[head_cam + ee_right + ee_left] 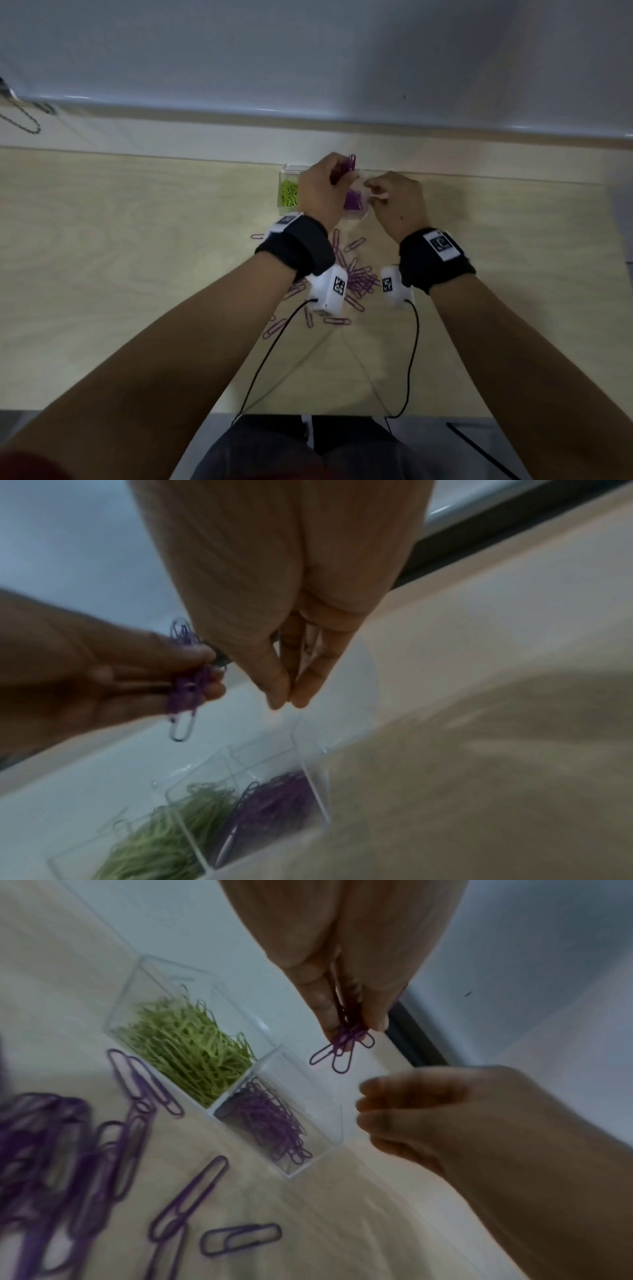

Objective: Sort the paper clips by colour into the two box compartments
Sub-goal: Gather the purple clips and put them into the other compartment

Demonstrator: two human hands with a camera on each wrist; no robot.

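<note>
A clear two-compartment box stands near the table's far edge. Green clips fill its left compartment and purple clips lie in the right one. My left hand pinches a bunch of purple clips above the box. My right hand hovers over the purple compartment, thumb and forefinger tips pressed together with nothing visible between them. Loose purple clips are scattered on the table below my wrists.
The wooden table ends at a pale ledge and wall just behind the box. A bead chain hangs at the far left. Black cables run from my wrist cameras toward the near table edge.
</note>
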